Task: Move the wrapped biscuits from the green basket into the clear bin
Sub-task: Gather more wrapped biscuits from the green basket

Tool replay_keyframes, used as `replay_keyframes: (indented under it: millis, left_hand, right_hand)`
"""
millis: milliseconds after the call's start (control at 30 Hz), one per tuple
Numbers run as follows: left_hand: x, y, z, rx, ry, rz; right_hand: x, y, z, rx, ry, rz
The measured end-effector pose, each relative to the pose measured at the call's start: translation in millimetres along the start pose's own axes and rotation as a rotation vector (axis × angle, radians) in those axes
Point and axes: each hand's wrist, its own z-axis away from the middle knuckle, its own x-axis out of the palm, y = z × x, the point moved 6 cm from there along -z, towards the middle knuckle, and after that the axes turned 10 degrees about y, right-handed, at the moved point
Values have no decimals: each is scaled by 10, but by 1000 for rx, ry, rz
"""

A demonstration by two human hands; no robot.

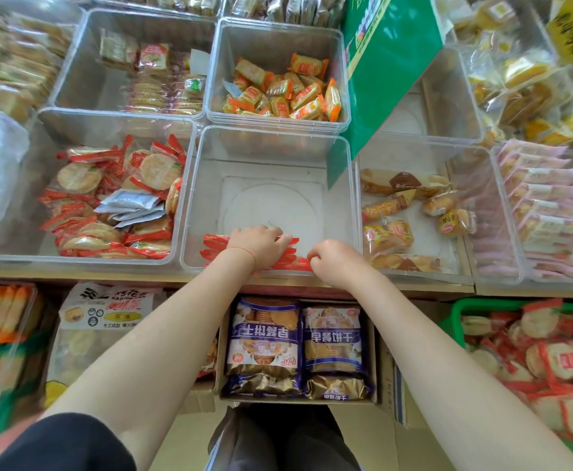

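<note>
**Light, crackly packets that want a gentle hold**

The wrapped biscuits (280,258) in hand are a short row of red-edged packets standing on edge against the near wall of the clear bin (271,144), which otherwise shows a bare floor. Each looks like a round cracker sealed in thin film, so I judge them very light, slippery against one another, and brittle inside; squeezing across the flat faces would likely crack them. The safer hold is on the edges of a small stack, or by the crimped red ends, with the stack pressed together so that no packet slides out.

The left hand (261,244) lies over the row, fingers curled down onto the packets. The right hand (334,261) sits just beside it at the row's right end, fingers curled; whether it pinches a wrapper or only steadies the row I cannot tell. The two hands are near each other but apart.

Many more of the same packets lie heaped in the green basket (455,316) low on the right, so most of the job seems to remain. A neighbouring bin (115,113) on the left holds similar red packets
</note>
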Motion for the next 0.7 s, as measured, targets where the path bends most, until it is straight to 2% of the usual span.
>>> replay_keyframes:
  millis: [67, 167, 267, 333, 367, 433, 567, 700]
  left_hand:
    - [-26, 88, 51, 5, 36, -1]
    - [-101, 314, 144, 19, 134, 46]
    - [-339, 729, 345, 82, 434, 240]
    - [-499, 1086, 574, 124, 651, 393]
    - [-532, 1293, 683, 133, 703, 435]
    - [-494, 1680, 819, 148, 710, 455]
    - [14, 2746, 899, 211, 601, 380]
    - [710, 3665, 849, 132, 472, 362]
  right_hand:
    - [-19, -4, 84, -16, 22, -24]
    - [-269, 63, 263, -59, 228, -150]
    - [-553, 307, 584, -92, 467, -307]
    - [-640, 601, 820, -59, 563, -366]
    - [-642, 790, 927, -28, 578, -374]
    - [-563, 1178, 1068, 53, 546, -381]
    - [-381, 2307, 1413, 175, 471, -420]
    - [-217, 3479, 1719, 208, 336, -369]
